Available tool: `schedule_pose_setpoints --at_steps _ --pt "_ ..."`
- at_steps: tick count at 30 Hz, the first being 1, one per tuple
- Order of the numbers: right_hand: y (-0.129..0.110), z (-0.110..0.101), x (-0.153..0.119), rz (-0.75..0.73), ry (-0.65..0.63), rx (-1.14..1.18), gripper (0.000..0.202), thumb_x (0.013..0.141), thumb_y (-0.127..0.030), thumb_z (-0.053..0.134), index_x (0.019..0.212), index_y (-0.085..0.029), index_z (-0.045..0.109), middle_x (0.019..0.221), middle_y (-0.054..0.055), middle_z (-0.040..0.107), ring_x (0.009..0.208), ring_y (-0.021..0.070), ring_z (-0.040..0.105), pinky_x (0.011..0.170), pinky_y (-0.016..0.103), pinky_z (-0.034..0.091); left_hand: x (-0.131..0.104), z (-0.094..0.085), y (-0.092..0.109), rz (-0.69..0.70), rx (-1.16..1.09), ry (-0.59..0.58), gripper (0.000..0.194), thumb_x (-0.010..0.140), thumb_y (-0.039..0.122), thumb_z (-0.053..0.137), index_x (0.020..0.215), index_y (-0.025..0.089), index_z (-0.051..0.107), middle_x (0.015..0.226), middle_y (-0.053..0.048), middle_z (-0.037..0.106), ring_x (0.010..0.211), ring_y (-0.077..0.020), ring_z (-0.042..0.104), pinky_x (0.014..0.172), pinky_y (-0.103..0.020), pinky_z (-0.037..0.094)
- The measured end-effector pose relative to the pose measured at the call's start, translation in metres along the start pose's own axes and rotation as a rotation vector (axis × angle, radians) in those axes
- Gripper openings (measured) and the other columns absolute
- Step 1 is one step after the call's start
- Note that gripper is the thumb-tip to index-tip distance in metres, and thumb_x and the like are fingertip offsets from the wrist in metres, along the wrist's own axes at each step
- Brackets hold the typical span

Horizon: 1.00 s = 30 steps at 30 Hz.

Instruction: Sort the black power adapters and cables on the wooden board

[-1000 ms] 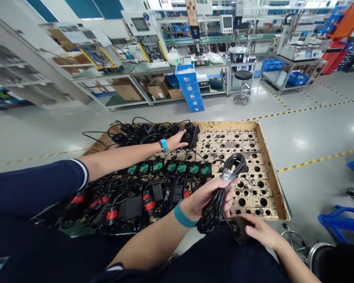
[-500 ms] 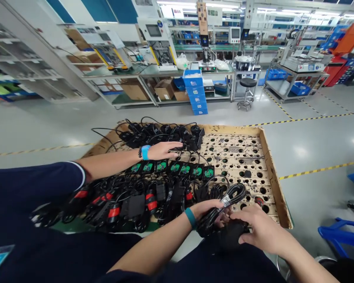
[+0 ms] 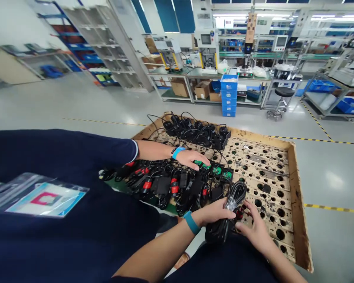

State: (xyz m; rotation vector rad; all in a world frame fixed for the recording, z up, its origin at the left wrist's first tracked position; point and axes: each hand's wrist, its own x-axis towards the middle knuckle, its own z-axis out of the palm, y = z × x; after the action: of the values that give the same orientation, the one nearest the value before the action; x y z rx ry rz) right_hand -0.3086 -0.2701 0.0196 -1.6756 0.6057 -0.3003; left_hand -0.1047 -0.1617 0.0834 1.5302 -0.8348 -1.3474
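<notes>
My left hand, with a teal band at the wrist, is closed around a coiled black cable bound with clear wrap. Part of the bundle hangs below the fingers, over the near edge of the tray. Close on its right is my right hand, thumb and fingers apart. Between that hand and the cable shows a red-and-black connector; whether the fingers touch it I cannot tell. A co-worker's hand with a blue watch hovers over black housings with green circuit boards.
A shallow wooden tray with a holed base bears the parts. Along its near left side lie black cables and boxes with red connectors; more black units stand at the back. Stacked blue bins are beyond.
The view has turned left. My right hand has come off a dark, rounded part and opened. My left hand keeps the cable. The co-worker's hand has moved over the green boards.
</notes>
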Motion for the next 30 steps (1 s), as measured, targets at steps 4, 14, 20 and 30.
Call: schedule_pose_setpoints --at_steps 4,14,20,30 --pt "-0.011 -0.008 0.023 0.257 -0.202 0.545 0.083 0.076 -0.062 0.076 0.145 -0.026 0.048 0.155 0.015 0.045 0.136 0.0327 0.05 0.114 0.054 0.041 -0.006 0.031 0.016 0.051 0.228 0.136 0.048 0.075 0.038 0.075 0.116 0.016 0.063 0.112 -0.009 0.068 0.1 -0.0251 0.062 0.091 -0.039 0.051" --pt "-0.064 -0.009 0.064 0.268 -0.235 0.576 0.048 0.077 -0.044 0.08 0.117 -0.019 0.068 0.113 0.011 0.074 0.105 0.0282 0.068 0.099 0.046 0.052 -0.052 0.087 0.021 0.212 0.396 0.578 0.07 0.082 0.047 0.073 0.142 0.022 0.048 0.145 -0.016 0.049 0.133 -0.0315 0.047 0.114 -0.05 0.041" --pt "-0.029 -0.023 0.083 0.472 -0.466 0.655 0.054 0.078 -0.046 0.073 0.122 -0.015 0.067 0.084 0.009 0.076 0.076 0.0239 0.07 0.072 0.036 0.056 -0.017 0.068 -0.057 0.0 0.034 0.753 0.03 0.098 0.035 0.041 0.102 0.016 0.064 0.093 -0.009 0.071 0.085 -0.0205 0.068 0.082 -0.039 0.057" --pt "-0.023 -0.047 0.085 0.474 -0.47 0.635 0.074 0.071 -0.063 0.064 0.13 -0.018 0.064 0.097 0.011 0.076 0.07 0.0247 0.068 0.055 0.035 0.055 0.033 0.049 -0.057 0.176 0.146 0.358 0.022 0.094 0.031 0.05 0.101 0.018 0.067 0.089 -0.006 0.071 0.086 -0.019 0.069 0.085 -0.035 0.056"
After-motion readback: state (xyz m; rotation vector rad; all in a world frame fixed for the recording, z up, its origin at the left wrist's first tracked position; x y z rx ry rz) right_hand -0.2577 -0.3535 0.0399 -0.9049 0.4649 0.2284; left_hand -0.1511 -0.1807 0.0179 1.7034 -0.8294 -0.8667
